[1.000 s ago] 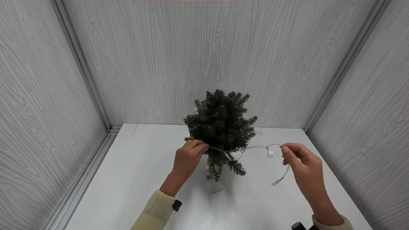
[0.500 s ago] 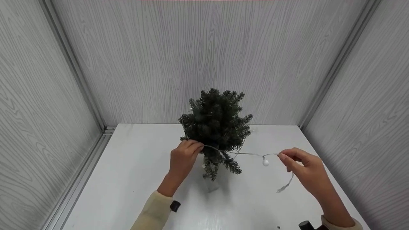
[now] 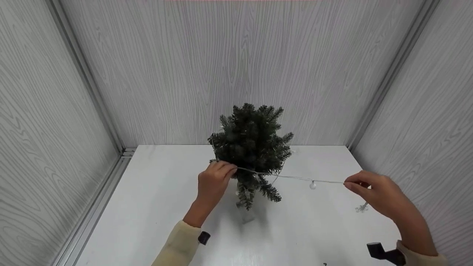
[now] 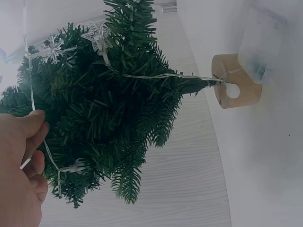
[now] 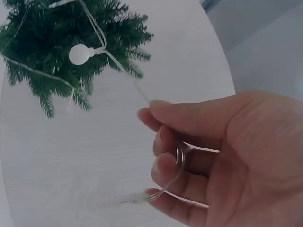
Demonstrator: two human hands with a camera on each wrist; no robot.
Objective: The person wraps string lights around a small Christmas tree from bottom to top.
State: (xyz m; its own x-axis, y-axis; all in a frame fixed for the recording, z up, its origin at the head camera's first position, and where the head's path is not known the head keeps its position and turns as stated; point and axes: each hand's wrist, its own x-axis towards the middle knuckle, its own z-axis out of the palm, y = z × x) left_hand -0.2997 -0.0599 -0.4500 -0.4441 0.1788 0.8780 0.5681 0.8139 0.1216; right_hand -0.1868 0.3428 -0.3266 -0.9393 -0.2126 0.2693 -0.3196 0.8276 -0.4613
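Observation:
A small artificial Christmas tree [image 3: 251, 144] stands mid-table on a round wooden base [image 4: 236, 81]. A clear-wired string of lights [image 3: 293, 177] crosses its front. My left hand [image 3: 216, 181] pinches the wire against the tree's left front. My right hand [image 3: 377, 192] pinches the wire farther right, between thumb and forefinger, and the stretch between the hands is nearly straight. One white ball bulb [image 5: 80, 54] hangs from that stretch. The loose tail, ending in a clear ornament [image 3: 362, 207], hangs below the right hand. A snowflake light [image 4: 53, 49] and a tree-shaped light [image 4: 98, 38] lie on the branches.
A clear plastic box [image 4: 262, 45] rests by the wooden base on the white table [image 3: 177, 207]. Grey wood-grain panels [image 3: 236, 66] enclose the back and both sides. A small dark speck lies near the front edge.
The right hand has moved right with the wire, drawing it straighter from the tree. The left hand keeps its pinch in nearly the same spot. The view shifted slightly.

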